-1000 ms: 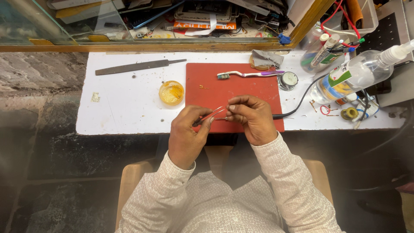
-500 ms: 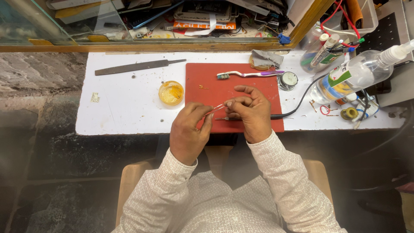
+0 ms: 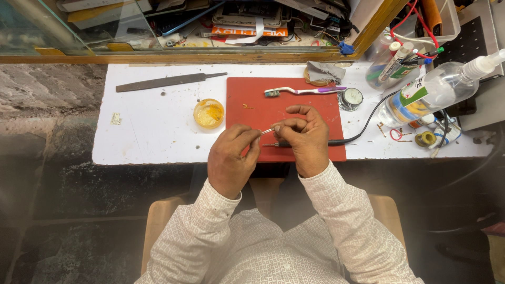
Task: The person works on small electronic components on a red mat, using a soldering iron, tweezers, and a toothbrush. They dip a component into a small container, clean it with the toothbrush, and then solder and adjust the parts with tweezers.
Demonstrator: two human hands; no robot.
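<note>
Clear spray bottle (image 3: 439, 89), green-white-yellow label (image 3: 413, 100), right of red mat (image 3: 252, 100)

Bare hands (image 3: 263, 152), long white sleeves (image 3: 347, 221) with fine grey geometric print, buttoned cuffs, matching shirt

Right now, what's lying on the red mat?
On the red mat: a toothbrush along the far edge, a tiny orange bit, and a corded tool under the right hand. Both hands, left included, cover the near middle.
</note>
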